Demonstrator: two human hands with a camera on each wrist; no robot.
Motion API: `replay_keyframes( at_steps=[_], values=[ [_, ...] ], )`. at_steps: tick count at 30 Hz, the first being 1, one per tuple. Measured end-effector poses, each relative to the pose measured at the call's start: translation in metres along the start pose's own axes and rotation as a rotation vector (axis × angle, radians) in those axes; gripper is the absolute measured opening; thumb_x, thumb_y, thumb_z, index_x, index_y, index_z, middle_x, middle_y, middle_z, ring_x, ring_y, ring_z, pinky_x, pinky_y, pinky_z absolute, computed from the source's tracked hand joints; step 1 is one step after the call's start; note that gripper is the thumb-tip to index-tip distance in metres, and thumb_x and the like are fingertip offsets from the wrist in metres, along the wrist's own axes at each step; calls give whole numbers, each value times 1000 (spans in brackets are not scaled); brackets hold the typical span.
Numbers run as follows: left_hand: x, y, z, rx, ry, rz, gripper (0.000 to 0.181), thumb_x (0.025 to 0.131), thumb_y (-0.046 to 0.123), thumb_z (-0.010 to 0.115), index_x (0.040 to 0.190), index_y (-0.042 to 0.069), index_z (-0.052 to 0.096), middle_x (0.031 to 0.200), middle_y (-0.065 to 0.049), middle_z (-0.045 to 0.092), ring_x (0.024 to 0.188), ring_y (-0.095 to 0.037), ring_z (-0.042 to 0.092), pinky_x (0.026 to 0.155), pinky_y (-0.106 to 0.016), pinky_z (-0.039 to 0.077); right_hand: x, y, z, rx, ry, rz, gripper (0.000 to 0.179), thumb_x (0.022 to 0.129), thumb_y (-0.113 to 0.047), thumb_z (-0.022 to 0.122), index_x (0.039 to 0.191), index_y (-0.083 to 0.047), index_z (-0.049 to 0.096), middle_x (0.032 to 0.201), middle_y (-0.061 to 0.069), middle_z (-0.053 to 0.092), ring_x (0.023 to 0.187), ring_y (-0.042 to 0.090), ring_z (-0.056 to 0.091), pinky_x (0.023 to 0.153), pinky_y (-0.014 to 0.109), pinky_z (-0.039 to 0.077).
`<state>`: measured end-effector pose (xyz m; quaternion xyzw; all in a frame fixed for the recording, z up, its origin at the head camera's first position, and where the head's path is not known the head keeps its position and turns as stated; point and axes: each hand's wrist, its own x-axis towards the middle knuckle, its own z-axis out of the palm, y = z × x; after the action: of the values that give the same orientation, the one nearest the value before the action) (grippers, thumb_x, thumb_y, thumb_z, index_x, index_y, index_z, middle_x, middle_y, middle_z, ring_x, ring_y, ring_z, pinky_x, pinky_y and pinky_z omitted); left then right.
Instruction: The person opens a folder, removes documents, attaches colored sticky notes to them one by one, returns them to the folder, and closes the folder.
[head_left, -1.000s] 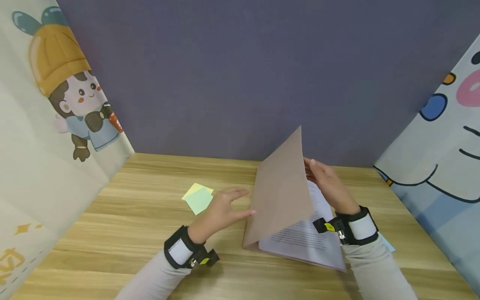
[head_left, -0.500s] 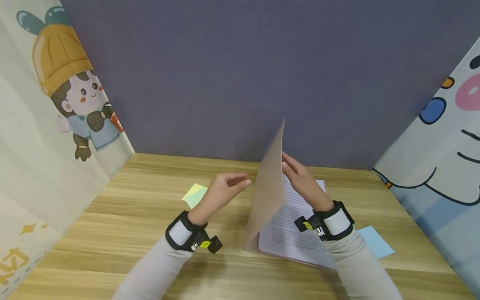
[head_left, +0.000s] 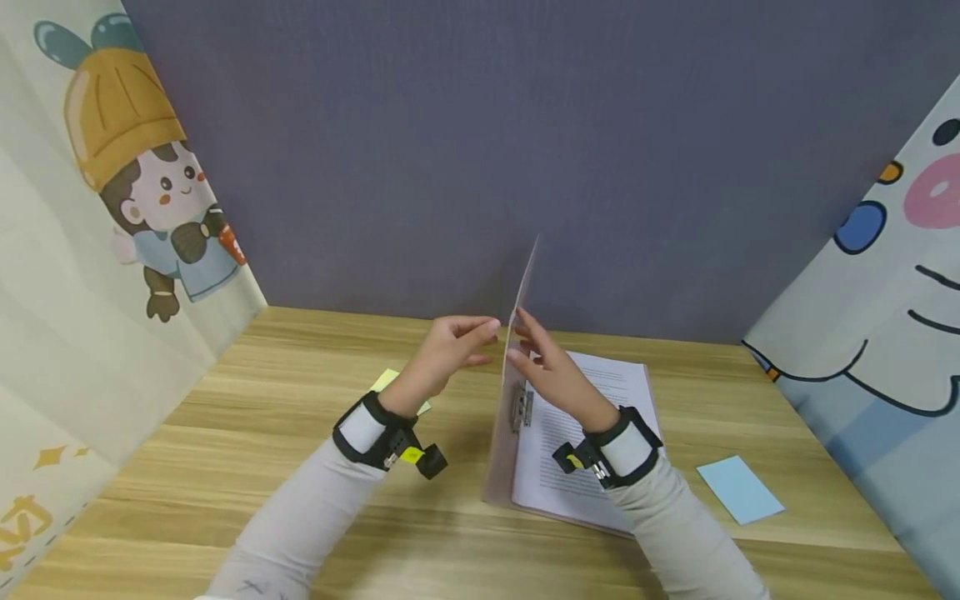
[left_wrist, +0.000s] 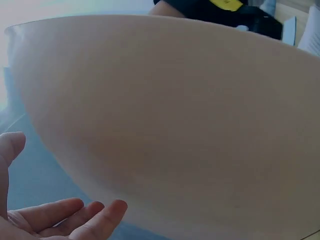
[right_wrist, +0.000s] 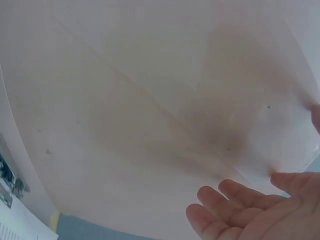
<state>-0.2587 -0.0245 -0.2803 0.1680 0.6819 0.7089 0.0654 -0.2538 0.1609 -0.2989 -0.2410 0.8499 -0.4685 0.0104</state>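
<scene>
A beige cardboard folder lies on the table, its cover raised almost edge-on to the head view. Inside, a metal clip sits beside a stack of printed sheets. My right hand is at the cover's inner face, its extended fingertips touching it, as the right wrist view shows with the fingers against the pale surface. On the outer side, my left hand is held up close to the cover, fingers loosely bent and holding nothing.
Sticky notes, partly covered by my left wrist, lie left of the folder. A light blue sticky note lies to its right. A dark grey panel stands behind the wooden table, with cartoon-printed sheets at both sides.
The cover has swung leftward from leaning over the sheets to nearly upright, my right hand moving left with it. My left hand has risen slightly. The clip and blue note have come into sight.
</scene>
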Motion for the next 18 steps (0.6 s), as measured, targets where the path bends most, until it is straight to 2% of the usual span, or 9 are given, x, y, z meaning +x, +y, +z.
replay_keyframes(
  at_steps=[3,11,15,18],
  values=[
    [2,4,-2,-17,13,-11,41,91,16,53,121,-12,51,125,-25,52,107,-29,56,84,-38,52,1,-1,7,-26,-25,-9,71,93,-39,48,148,-17,9,147,22,24,130,44,30,100,62,29],
    [0,7,-9,-54,15,-46,43,91,14,52,124,-13,47,128,-26,49,113,-36,52,88,-42,50,2,4,19,-53,-80,7,72,93,-29,53,148,-18,8,151,18,17,133,42,26,97,62,33],
    [-1,8,-11,-64,29,-63,43,90,14,52,124,-13,47,127,-27,50,104,-27,57,86,-39,51,-1,8,20,-82,-78,-17,71,92,-27,54,148,-14,12,152,15,17,134,39,26,101,58,33],
    [-2,7,-14,-92,40,-58,44,90,14,52,123,-14,48,120,-24,55,93,-18,60,79,-33,54,-4,15,16,-97,-66,-40,69,92,-24,55,147,-10,16,150,17,22,134,37,27,105,54,30]
  ],
)
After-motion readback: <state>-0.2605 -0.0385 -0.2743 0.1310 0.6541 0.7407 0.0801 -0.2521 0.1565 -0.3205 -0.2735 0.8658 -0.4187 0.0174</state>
